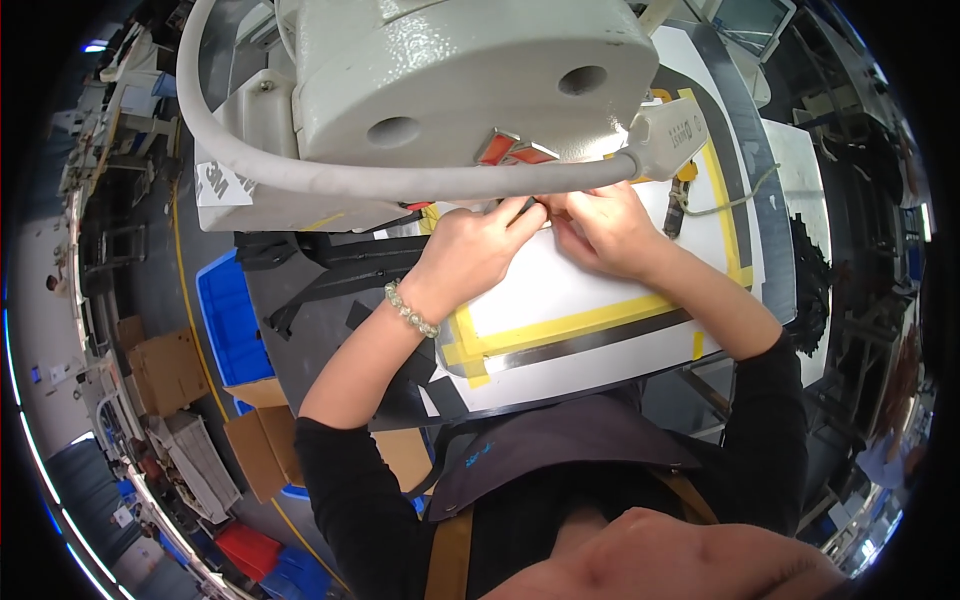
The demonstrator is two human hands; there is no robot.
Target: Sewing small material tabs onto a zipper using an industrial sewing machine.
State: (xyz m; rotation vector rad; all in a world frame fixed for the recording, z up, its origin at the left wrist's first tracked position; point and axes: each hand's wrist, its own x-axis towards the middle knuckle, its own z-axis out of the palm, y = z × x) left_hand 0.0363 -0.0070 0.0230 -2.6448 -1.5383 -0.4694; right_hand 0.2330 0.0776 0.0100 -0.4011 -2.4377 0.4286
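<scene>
Below the front of a large grey machine head (470, 90), my two hands meet over a white work surface (540, 290) edged with yellow tape. The fingers of my left hand (465, 255) are closed and pointed toward the right hand. Bent and pinched together, the fingers of my right hand (610, 232) almost touch those of the left. A small dark bit shows between the fingertips, too hidden to name. A thick grey curved bar (400, 181) crosses just above the hands and partly covers the fingertips.
Black fabric strips (365, 262) lie left of my left hand. A small dark tool (675, 212) on a cord lies right of my right hand. A blue bin (232, 320) and an open cardboard box (265, 450) stand below the table's left edge.
</scene>
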